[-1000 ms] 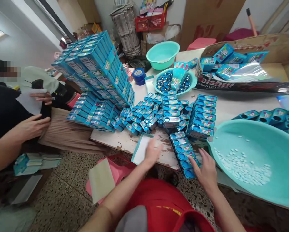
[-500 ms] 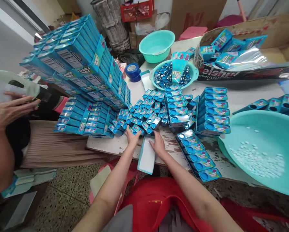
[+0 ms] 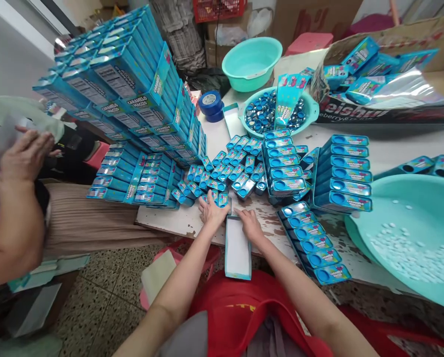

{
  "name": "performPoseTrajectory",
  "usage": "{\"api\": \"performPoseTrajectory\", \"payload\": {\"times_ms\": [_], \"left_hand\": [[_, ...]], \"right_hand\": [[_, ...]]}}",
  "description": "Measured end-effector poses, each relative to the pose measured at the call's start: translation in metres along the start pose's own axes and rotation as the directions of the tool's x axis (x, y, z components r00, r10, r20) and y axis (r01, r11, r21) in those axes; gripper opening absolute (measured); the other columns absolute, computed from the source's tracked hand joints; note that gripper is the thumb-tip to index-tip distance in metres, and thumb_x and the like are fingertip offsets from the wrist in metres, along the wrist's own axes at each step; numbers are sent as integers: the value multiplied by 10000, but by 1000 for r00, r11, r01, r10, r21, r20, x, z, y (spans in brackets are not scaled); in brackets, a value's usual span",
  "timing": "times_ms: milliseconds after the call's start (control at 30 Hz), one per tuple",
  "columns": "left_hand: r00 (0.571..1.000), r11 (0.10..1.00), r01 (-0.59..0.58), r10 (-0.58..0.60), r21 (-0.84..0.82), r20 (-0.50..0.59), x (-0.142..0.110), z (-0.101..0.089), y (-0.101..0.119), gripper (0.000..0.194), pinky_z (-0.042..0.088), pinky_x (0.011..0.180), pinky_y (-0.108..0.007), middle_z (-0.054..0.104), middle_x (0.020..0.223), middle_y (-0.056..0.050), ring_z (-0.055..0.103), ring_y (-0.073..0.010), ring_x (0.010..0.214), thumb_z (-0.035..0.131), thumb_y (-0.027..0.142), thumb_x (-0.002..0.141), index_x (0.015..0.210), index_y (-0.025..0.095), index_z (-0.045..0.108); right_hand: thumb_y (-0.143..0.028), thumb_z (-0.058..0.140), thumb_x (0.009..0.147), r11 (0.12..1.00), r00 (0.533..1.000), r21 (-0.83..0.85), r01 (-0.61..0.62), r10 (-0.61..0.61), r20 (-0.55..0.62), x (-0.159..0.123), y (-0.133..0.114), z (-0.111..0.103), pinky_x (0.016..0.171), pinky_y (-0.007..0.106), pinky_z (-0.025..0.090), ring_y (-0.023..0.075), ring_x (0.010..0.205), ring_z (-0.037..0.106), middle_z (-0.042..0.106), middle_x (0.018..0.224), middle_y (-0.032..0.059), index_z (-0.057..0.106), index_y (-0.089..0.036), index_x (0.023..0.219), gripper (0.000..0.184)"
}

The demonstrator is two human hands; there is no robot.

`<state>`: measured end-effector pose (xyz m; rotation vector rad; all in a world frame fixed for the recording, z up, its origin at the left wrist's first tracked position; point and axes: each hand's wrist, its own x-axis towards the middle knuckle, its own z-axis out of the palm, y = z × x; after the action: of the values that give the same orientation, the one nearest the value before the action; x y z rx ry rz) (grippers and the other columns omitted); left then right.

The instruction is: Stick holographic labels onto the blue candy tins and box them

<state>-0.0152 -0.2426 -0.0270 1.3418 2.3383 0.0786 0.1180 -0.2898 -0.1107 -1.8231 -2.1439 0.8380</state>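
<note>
An open blue tray box (image 3: 238, 248) with a white inside lies over the near table edge, pointing toward me. My left hand (image 3: 213, 210) rests at its far left corner, fingers curled over a few small blue tins (image 3: 216, 197). My right hand (image 3: 249, 221) touches the box's far right corner with fingers bent against its rim. Just beyond my hands lies a heap of small blue tins (image 3: 231, 168). To the right, a slanted row of blue tins (image 3: 314, 243) runs along the table edge.
A tall pile of blue cartons (image 3: 133, 99) stands at the left. Stacked tins (image 3: 343, 173) sit right of the heap. A teal basin (image 3: 422, 233) holds white tablets; another bowl (image 3: 277, 111) holds round caps. Another person's hand (image 3: 23, 153) is at far left.
The tray box has been turned and pulled to lie lengthwise toward me. My right hand left the row of tins and came to the box; my left hand reached into the tin heap.
</note>
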Motion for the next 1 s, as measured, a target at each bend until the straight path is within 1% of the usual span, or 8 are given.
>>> {"api": "performPoseTrajectory", "payload": {"times_ms": [133,333,500,567,667,733,800,1000], "left_hand": [[1000,997,8,-8,82,-2,-1,2,1,955,372,956,-582,137,1509,-188,280,-412,1326,639,532,654,1458,282,189],[1000,989,-14,17,148,-15,2,-1,8,919,391,921,-570,288,1404,-172,354,-411,1244,667,464,634,1439,307,252],[975,978,-207,208,-19,84,-15,-46,-24,897,349,1008,-540,349,1344,-136,359,-370,1262,693,393,603,1411,282,321],[879,885,-414,449,-215,159,-28,-59,-30,916,324,1064,-468,360,1351,-105,371,-313,1271,698,389,603,1418,260,299],[589,672,-567,735,-476,336,-43,-52,-21,965,326,1078,-415,372,1376,-82,393,-279,1261,720,426,592,1430,250,275],[439,633,-604,771,-484,461,-46,-32,-6,1004,320,1080,-433,377,1382,-92,384,-298,1264,748,421,552,1429,240,295],[401,640,-681,733,-355,550,-43,-10,10,1035,313,1076,-470,368,1387,-107,362,-330,1269,768,387,508,1428,238,316],[498,480,-862,742,164,448,-37,16,35,927,260,1059,-554,230,1500,-122,274,-375,1326,721,393,609,1441,314,319]], "right_hand": [[18,352,797,992,981,43,-115,120,-151,-3,28,-13,871,350,418,259,1051,484,610,1111,117,610,-195,1191,516],[-256,496,853,958,875,242,-151,243,-419,-27,28,-16,986,426,388,281,1199,430,482,1273,174,406,-111,1333,509],[-380,563,823,929,897,216,-300,352,-269,-109,12,3,922,405,417,291,1135,486,526,1204,161,416,-123,1290,552],[-344,561,828,893,898,201,-404,428,-98,-130,11,7,805,337,440,254,1015,556,577,1091,115,491,-151,1190,416],[-230,494,868,867,882,162,-472,465,79,-137,16,4,642,252,371,170,814,588,607,963,48,561,-184,1037,188],[-184,477,876,873,881,120,-473,465,86,-132,21,0,598,240,314,137,740,567,610,951,36,577,-183,990,152],[-167,487,873,887,890,75,-455,452,55,-126,25,-3,581,242,280,125,709,545,608,950,41,586,-172,958,131],[-140,478,866,912,911,13,-411,411,-34,-120,29,-2,552,249,261,132,693,525,596,913,55,597,-161,928,136]]}}
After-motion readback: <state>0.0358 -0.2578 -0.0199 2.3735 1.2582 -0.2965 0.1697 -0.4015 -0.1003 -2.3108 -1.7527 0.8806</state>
